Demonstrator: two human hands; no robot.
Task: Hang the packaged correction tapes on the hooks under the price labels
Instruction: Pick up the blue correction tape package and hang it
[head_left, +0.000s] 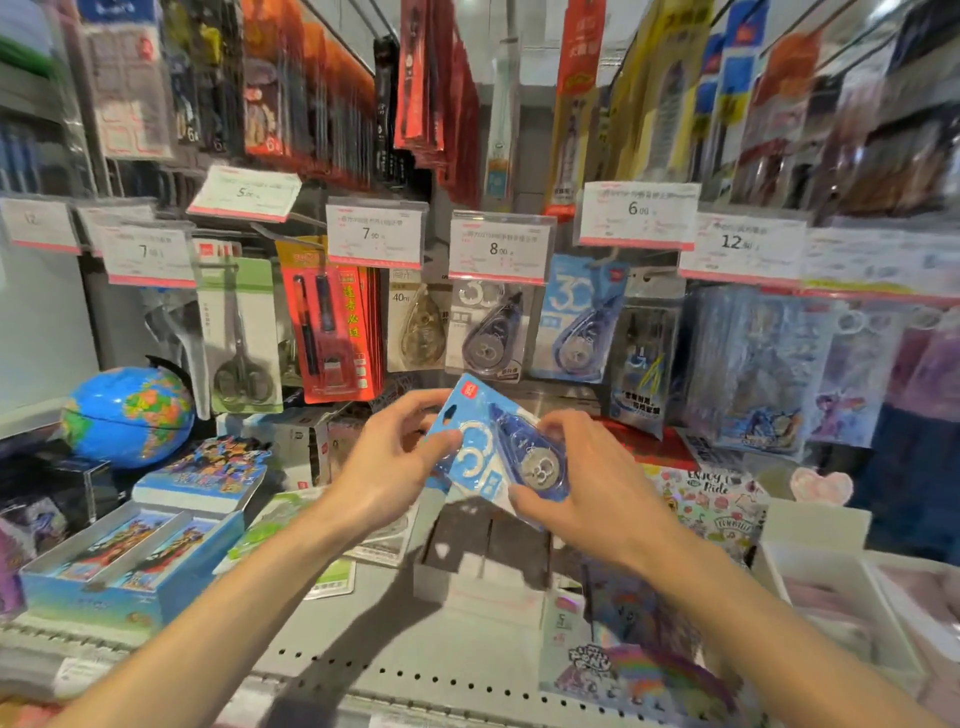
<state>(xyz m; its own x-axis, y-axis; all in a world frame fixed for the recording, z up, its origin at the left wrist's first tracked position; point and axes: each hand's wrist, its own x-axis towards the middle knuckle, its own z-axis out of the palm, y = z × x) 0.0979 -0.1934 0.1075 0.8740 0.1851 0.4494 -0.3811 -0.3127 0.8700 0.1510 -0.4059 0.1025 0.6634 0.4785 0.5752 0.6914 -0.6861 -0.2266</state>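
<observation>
Fingers of both hands pinching blue correction tape pack (488, 441), tilted, hang-hole end pointing up-left, below hanging packs (576, 322)

A blue packaged correction tape (493, 447) is tilting leftward below the hooks, while similar packs (579, 322) are hanging under the price labels (498, 248).

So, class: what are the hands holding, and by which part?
A blue correction tape pack: left hand pinches its left edge, right hand grips its lower right end.
</observation>
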